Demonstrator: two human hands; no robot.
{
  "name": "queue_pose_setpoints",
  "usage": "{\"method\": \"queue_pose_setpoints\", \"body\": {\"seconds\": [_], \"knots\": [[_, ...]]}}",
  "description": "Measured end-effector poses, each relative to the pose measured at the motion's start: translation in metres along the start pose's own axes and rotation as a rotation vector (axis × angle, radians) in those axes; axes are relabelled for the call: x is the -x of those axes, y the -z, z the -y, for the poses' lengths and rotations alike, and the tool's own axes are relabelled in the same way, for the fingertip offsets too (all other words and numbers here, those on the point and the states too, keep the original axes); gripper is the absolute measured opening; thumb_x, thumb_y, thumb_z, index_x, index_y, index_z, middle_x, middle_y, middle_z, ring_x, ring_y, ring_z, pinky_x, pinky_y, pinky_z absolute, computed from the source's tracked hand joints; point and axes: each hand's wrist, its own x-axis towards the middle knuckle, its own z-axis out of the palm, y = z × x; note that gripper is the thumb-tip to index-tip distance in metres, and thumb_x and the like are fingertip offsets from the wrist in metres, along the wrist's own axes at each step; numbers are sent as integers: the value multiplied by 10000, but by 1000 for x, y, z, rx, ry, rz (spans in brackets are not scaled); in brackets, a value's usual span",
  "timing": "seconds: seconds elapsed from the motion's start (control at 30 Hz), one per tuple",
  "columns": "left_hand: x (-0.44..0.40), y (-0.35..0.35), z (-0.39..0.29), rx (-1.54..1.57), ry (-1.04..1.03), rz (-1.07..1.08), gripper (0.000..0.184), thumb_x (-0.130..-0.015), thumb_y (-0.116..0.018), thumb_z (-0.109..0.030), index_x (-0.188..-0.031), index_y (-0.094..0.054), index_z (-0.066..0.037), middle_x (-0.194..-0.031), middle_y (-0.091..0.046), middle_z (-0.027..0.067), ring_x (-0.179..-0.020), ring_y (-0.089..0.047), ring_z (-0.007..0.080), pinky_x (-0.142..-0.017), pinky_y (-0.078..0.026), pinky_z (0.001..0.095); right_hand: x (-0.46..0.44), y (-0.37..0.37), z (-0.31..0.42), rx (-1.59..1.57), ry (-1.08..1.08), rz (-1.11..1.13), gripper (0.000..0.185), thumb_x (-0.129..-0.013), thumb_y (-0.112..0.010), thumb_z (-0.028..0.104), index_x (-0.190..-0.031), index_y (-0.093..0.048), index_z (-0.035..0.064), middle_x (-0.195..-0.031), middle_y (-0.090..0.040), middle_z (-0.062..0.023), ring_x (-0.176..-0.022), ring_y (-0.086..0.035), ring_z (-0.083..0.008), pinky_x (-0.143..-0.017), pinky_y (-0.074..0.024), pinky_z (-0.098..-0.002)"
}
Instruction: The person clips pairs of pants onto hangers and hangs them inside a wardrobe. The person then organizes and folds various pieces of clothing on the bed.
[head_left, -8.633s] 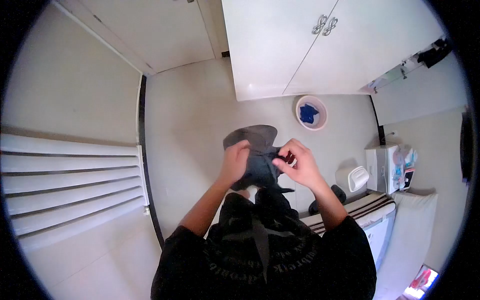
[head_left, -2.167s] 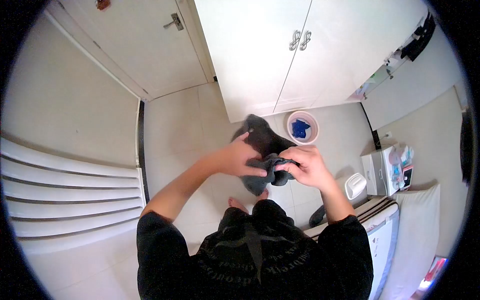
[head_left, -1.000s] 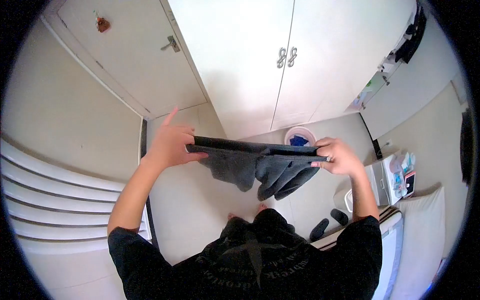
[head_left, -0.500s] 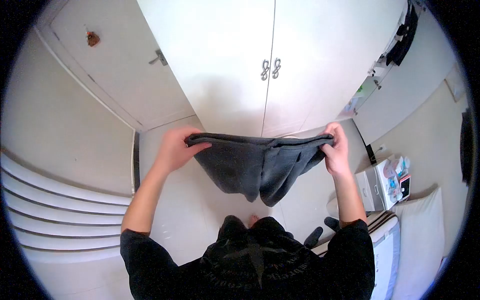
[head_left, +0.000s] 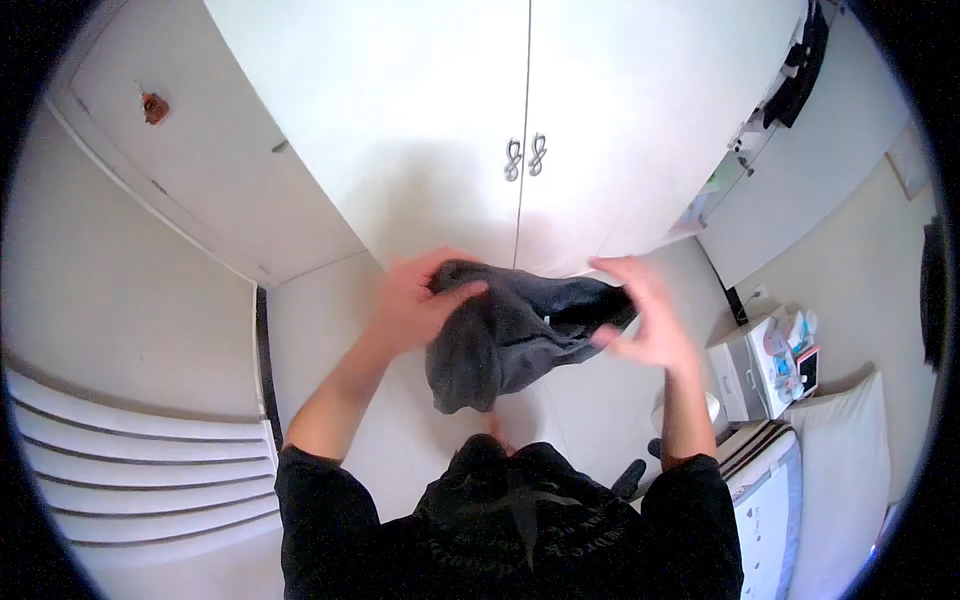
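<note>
Dark grey trousers [head_left: 480, 345] hang bunched in front of me, above the floor, with the waist opening gaping toward the right. My left hand [head_left: 415, 305] is closed on the left end of the waistband, thumb on the near side and fingers behind. At the other end, my right hand [head_left: 650, 315] is spread, slightly blurred, with thumb and fingers apart around the edge of the cloth. The lower part of the trousers hangs in folds below my left hand.
A white wardrobe [head_left: 420, 120] with two metal handles [head_left: 525, 158] stands just ahead. Left are a door [head_left: 190, 150] and a white slatted piece [head_left: 150, 470]. On the right are a small cabinet [head_left: 745, 375] with items on top, a bed [head_left: 835, 470] and a dark slipper [head_left: 628, 478].
The trousers' waistband was stretched wide between both hands; now it is bunched. My left hand has moved right with its end, and my right hand's fingers have spread off the cloth.
</note>
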Motion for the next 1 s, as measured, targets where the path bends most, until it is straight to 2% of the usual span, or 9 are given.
{"method": "queue_pose_setpoints", "body": {"seconds": [0.07,0.1,0.2,0.23,0.33,0.43,0.57,0.77,1.0], "knots": [[-18,-4,-3,13,-80,36,191,-867,-760,-68,-1040,-695,-21,-883,-724,44,-822,-646,103,-762,-529,280,-22,-19,16,37,-9,181,911,-681,-823,487,-1425,-497,75,-1405,-546,-179,-1290,-518,-367,-1164,-275,-577],[-26,-4,-3,18,-93,54,196,-866,-763,-72,-1043,-695,-22,-886,-727,47,-823,-649,106,-762,-530,284,-31,-35,12,71,26,131,744,-724,-823,438,-1327,-579,77,-1233,-644,-176,-1127,-622,-339,-1042,-421,-514],[-50,4,15,-2,-109,122,202,-865,-761,-92,-1047,-703,-28,-891,-734,92,-816,-687,149,-770,-546,297,-37,-64,-22,-144,-197,163,483,-724,-855,187,-1143,-670,32,-1054,-697,-186,-942,-703,-316,-844,-540,-411],[-58,9,26,-16,-108,145,203,-865,-759,-100,-1048,-707,-32,-892,-737,113,-812,-704,168,-775,-553,302,-38,-66,-25,-137,-180,93,187,-801,-782,75,-952,-695,7,-768,-667,-154,-660,-684,-243,-613,-526,-329],[-82,18,80,120,9,336,239,-895,-739,-118,-1117,-706,-36,-993,-747,84,-886,-704,172,-834,-547,302,-36,-73,-30,-336,-345,52,203,-867,-742,204,-878,-690,8,-648,-579,-171,-557,-568,-296,-556,-443,-376],[-108,18,128,466,35,502,406,-986,-646,-299,-1294,-637,-35,-1265,-678,94,-1155,-638,205,-1019,-476,354,-34,-68,-19,-407,-371,105,255,-913,-718,202,-803,-635,-13,-616,-522,-181,-514,-489,-290,-529,-411,-363],[-157,-1,162,390,235,336,601,-1037,-482,-443,-1477,-458,-34,-1527,-457,107,-1398,-432,238,-1145,-347,417,-25,-74,-18,-437,-334,127,356,-926,-715,208,-714,-529,-9,-590,-475,-176,-502,-460,-310,-504,-385,-369],[-238,-74,229,410,344,-81,646,-1015,-541,-397,-1502,-392,2,-1478,-493,153,-1368,-452,229,-1123,-347,360,-16,-61,-20,-357,-335,152,370,-915,-714,196,-679,-500,8,-597,-508,-169,-537,-536,-383,-501,-406,-424],[-300,-139,282,324,420,-264,440,-954,-608,-330,-1235,-545,3,-1137,-608,93,-1075,-568,210,-959,-435,353,27,-46,-46,-309,-456,95,345,-905,-730,179,-692,-521,6,-574,-482,-155,-486,-488,-325,-474,-379,-392]]}}
